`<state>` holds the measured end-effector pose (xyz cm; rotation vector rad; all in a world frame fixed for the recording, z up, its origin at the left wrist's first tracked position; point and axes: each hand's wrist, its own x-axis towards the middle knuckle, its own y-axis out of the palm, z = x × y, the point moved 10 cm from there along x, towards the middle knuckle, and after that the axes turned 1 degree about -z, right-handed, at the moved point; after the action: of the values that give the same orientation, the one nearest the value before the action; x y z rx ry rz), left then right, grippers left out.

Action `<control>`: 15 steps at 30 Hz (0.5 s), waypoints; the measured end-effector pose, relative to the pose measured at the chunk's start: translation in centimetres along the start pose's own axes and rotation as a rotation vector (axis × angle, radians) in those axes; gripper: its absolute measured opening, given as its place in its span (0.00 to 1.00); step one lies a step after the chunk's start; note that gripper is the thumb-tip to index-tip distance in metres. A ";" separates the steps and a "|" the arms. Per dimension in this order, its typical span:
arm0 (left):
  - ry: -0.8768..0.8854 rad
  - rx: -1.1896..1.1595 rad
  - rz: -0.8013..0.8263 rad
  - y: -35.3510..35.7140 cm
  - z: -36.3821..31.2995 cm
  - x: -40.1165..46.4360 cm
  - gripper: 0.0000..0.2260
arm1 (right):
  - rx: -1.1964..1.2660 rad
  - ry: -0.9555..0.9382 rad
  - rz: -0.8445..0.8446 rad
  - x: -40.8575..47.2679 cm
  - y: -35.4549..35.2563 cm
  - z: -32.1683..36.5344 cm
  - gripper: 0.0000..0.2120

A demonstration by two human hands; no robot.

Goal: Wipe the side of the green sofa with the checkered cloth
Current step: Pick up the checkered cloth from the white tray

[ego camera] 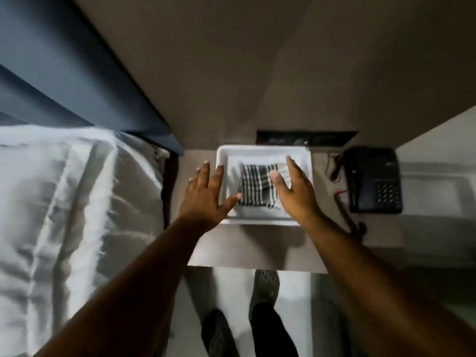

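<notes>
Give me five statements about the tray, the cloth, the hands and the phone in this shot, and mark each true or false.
1. The checkered cloth lies folded inside the white tray. True.
2. The left hand is clenched around the cloth. False: its fingers are spread open, above the tray's left edge, with only the thumb tip near the cloth.
3. A black telephone sits to the right of the tray. True.
4. The right hand rests on the telephone. False: it is open over the right part of the tray, beside the cloth.
5. The tray sits on the white bedding. False: it sits on the brown bedside surface, right of the bed.
</notes>
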<state>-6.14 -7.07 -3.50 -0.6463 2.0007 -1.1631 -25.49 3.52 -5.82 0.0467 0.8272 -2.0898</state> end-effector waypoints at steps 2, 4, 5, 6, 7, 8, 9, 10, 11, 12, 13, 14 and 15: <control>0.011 0.035 0.026 4.3 0.9 1.7 0.46 | -0.050 0.002 0.035 2.4 3.0 -3.0 0.34; 0.015 0.109 0.053 8.4 2.2 3.1 0.44 | -0.141 0.014 0.104 4.3 6.5 -6.2 0.36; 0.026 0.145 0.059 10.2 2.7 3.8 0.44 | -0.196 0.007 0.122 5.2 7.9 -7.6 0.36; 0.041 0.183 0.064 11.7 3.0 4.3 0.43 | -0.264 -0.010 0.130 5.9 9.0 -8.5 0.36; 0.056 0.224 0.050 12.5 3.3 4.8 0.43 | -0.345 -0.037 0.117 6.7 9.5 -9.0 0.36; 0.075 0.263 0.040 13.2 3.4 5.2 0.42 | -0.421 -0.067 0.103 7.5 9.9 -9.2 0.36; 0.085 0.295 0.019 13.8 3.6 5.6 0.42 | -0.492 -0.079 0.091 8.3 10.3 -9.3 0.37; 0.089 0.312 -0.005 14.1 3.8 5.8 0.42 | -0.547 -0.081 0.089 8.7 10.6 -9.5 0.39; 0.095 0.323 -0.032 14.4 3.9 5.9 0.41 | -0.588 -0.083 0.091 8.9 11.2 -9.7 0.42; 0.106 0.323 -0.061 14.3 3.9 5.8 0.41 | -0.620 -0.096 0.088 8.8 11.7 -9.6 0.46; 0.118 0.331 -0.076 14.4 3.8 5.8 0.41 | -0.656 -0.111 0.090 8.6 12.3 -9.7 0.50; 0.133 0.341 -0.086 14.4 3.7 5.7 0.41 | -0.686 -0.134 0.082 8.4 12.7 -9.7 0.53; 0.146 0.355 -0.091 14.5 3.7 5.7 0.41 | -0.714 -0.153 0.069 8.3 13.0 -9.9 0.54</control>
<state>-7.69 -6.34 -19.38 -0.4845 1.8300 -1.6128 -23.61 -1.99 -23.19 -0.4547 1.3997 -1.6065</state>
